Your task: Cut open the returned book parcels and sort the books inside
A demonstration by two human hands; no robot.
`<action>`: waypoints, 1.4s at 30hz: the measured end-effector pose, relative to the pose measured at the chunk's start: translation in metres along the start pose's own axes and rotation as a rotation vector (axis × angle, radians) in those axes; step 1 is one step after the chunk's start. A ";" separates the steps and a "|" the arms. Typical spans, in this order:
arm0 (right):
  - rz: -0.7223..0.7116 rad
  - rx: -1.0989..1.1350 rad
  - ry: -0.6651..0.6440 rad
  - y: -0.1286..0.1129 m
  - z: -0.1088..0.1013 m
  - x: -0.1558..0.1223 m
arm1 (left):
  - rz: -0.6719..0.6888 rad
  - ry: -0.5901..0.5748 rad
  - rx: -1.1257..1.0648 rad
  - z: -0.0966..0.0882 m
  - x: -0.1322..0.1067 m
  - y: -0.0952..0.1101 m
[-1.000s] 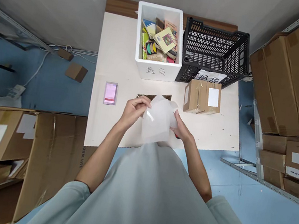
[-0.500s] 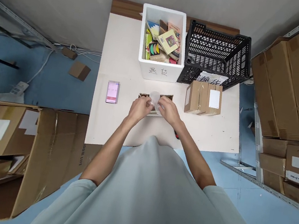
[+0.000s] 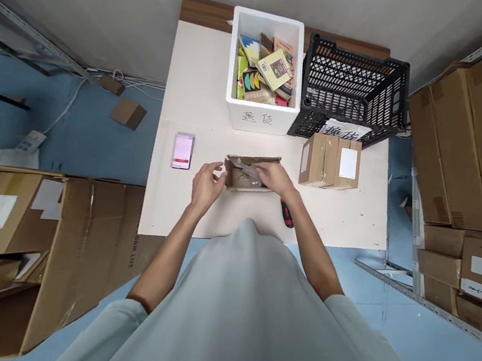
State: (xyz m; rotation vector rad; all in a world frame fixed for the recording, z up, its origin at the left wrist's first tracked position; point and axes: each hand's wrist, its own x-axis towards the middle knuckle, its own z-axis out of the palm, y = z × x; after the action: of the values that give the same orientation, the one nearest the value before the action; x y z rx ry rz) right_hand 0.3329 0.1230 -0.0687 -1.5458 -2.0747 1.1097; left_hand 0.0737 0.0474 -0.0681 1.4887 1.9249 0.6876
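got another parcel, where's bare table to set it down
Bare: back-left patch between table edge, white bin and phone; near-right corner past the cutter, below the taped box. Crowded: centre, left hand and right hand at open box.

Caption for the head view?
Left hand and right hand at an open cardboard box; white bin and black crate behind.

View from the wearer's own head, looking down the body. A pale grey-green short-sleeved shirt [image 3: 240, 327] of plain, smooth cloth fills the lower middle of the picture, with soft folds and a rounded front. Its left sleeve [image 3: 115, 322] is loose and ends in a stitched hem near the elbow. The right sleeve [image 3: 362, 337] is cut the same way. Below the hems both forearms are bare down to the left grip [image 3: 205, 184] and the right grip [image 3: 278, 179].
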 end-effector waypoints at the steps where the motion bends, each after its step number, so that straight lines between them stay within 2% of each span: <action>1: 0.006 0.052 0.069 0.007 -0.009 -0.010 | -0.026 0.008 -0.021 -0.001 -0.003 -0.009; 3: 0.097 0.163 0.258 0.024 -0.023 -0.030 | -0.087 -0.011 -0.079 0.000 -0.006 -0.027; 5: 0.253 0.262 0.379 0.041 -0.027 -0.045 | -0.170 -0.060 -0.182 0.006 -0.004 -0.040; 8: 0.452 0.442 0.375 0.058 -0.013 -0.054 | -0.299 -0.140 -0.383 0.024 0.005 -0.044; 11: 0.442 0.588 0.292 0.056 0.009 -0.058 | -0.340 -0.201 -0.518 0.038 0.012 -0.035; 14: 0.340 0.587 0.302 0.043 0.021 -0.068 | -0.301 -0.207 -0.511 0.036 0.012 -0.026; 18: 0.303 0.614 0.434 0.025 0.018 -0.104 | -0.189 -0.203 -0.497 0.011 0.002 -0.011; 20: 0.316 0.659 0.517 0.019 0.014 -0.132 | -0.103 -0.250 -0.503 0.000 -0.003 0.004; 22: 0.355 0.690 0.613 0.013 0.010 -0.166 | -0.014 -0.318 -0.493 -0.003 -0.009 0.024; 25: 0.440 0.697 0.795 0.005 0.007 -0.225 | 0.108 -0.462 -0.470 0.009 -0.020 0.060; 29: 0.575 0.715 1.026 0.003 0.011 -0.308 | 0.252 -0.704 -0.417 0.053 -0.042 0.105; 33: 0.721 0.738 1.195 0.015 0.025 -0.391 | 0.375 -0.910 -0.339 0.115 -0.082 0.141; 37: 0.867 0.782 1.347 0.041 0.044 -0.468 | 0.461 -1.125 -0.234 0.185 -0.140 0.171; 42: 1.081 0.769 1.481 0.085 0.067 -0.557 | 0.521 -1.326 0.000 0.282 -0.221 0.206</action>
State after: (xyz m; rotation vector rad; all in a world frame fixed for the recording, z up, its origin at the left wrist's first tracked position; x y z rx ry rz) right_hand 0.5455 -0.4035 -0.0717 -1.9415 0.1856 0.4364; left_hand 0.4563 -0.1080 -0.0807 1.7468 0.5350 -0.1685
